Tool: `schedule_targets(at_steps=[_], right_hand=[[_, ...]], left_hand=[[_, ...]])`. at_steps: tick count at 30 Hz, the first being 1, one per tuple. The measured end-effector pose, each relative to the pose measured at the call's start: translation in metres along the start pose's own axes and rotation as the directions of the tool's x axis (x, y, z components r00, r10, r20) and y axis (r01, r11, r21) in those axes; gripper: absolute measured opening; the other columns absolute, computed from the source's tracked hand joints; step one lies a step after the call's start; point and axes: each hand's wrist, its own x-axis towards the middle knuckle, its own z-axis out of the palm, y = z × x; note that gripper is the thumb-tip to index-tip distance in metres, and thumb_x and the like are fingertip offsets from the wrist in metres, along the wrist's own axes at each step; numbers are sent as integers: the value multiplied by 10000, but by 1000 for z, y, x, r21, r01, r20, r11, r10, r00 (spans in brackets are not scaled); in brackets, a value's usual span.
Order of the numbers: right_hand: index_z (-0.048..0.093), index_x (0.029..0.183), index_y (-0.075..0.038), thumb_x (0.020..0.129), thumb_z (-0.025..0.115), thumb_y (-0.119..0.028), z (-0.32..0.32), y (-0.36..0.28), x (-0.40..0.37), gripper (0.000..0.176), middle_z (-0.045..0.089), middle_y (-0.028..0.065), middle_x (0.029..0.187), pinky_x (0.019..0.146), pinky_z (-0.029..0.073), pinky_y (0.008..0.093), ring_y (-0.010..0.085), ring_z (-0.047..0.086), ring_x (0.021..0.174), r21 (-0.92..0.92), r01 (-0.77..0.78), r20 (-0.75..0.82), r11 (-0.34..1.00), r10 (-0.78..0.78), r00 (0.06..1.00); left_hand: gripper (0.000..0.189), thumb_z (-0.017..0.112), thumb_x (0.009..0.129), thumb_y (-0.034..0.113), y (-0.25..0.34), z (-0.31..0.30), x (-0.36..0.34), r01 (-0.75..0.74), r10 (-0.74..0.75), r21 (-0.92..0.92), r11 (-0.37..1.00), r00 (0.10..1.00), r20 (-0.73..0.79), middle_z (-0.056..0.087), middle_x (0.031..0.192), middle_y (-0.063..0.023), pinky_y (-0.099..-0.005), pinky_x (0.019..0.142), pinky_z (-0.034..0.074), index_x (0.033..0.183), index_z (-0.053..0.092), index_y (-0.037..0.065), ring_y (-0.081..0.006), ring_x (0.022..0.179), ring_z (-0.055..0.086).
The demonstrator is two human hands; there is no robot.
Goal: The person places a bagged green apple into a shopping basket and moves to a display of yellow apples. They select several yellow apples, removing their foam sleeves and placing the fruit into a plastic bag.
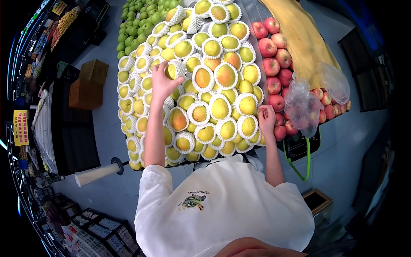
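My left hand (163, 83) reaches over the left part of a big display of yellow fruit. Its thumb and fingers are around a yellow fruit in a white foam net (174, 70), which partly shows between them. Rows of similar yellow fruits (220, 109), some blushed orange, surround it, many in foam nets. My right hand (266, 118) is curled at the right edge of the yellow fruit, beside the red apples (277, 102). Whether anything is inside its bent fingers is hidden.
Green apples (134, 32) lie at the far left of the display. Yellow cloth (295, 38) and clear plastic bags (303, 105) cover some red apples. A black basket with a green handle (308, 160) is at right. A plastic bag roll (97, 173) sticks out at left, near cardboard boxes (87, 92).
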Motion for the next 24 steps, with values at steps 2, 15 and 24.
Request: schedule_targets(at_steps=[2, 15, 24], right_hand=[[664, 993, -27, 907, 647, 80, 1, -1, 0, 139, 537, 11, 847, 590, 401, 236, 81, 474, 670, -25, 0, -12, 1000, -1, 1000], [659, 1002, -25, 923, 647, 71, 2, -1, -2, 124, 526, -3, 830, 592, 387, 221, 70, 462, 668, -46, 7, -16, 999, -8, 1000], [665, 999, -27, 910, 653, 66, 2, 3, -2, 129, 522, 8, 822, 597, 398, 235, 87, 470, 663, -100, 25, -12, 995, -26, 1000]], left_hand=[[826, 870, 623, 228, 5, 12, -24, -32, 30, 176, 984, 999, 14, 517, 1272, -207, -474, 1059, 466, 1363, 568, 17, -389, 1209, 499], [991, 973, 670, 310, -24, -8, -33, -20, 28, -77, 997, 994, 106, 493, 1457, -213, -465, 1135, 436, 1482, 482, 24, -384, 1359, 478], [791, 954, 673, 234, -31, -5, -37, -31, 49, -147, 989, 992, 117, 680, 1252, -180, -431, 1042, 500, 1354, 620, 10, -352, 1168, 642]])
